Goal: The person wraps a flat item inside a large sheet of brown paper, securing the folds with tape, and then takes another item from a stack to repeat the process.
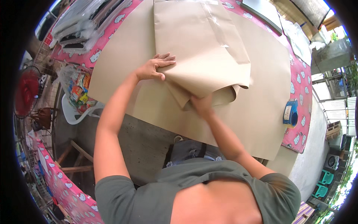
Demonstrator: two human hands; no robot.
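Note:
A brown paper wrap (194, 44), folded into a flat package with clear tape along its upper right part, lies on a larger brown paper sheet (268, 74). My left hand (156, 67) rests on the wrap's left edge near its lower end, fingers stretched out and thumb apart. At that lower end the paper bulges into a loose, curled fold. My right hand (202, 106) is at the opening of this fold, slightly blurred. Its fingers are mostly hidden by the paper, so whether they grip it cannot be told.
A blue tape roll (290, 114) stands at the right on the pink patterned table cover (299, 130). Plastic-wrapped flat pieces (80, 28) are stacked at the far left. Below them, a white plastic chair (71, 112) holds a bag of colourful packets (81, 89). A flat dark-edged panel (263, 13) lies far right.

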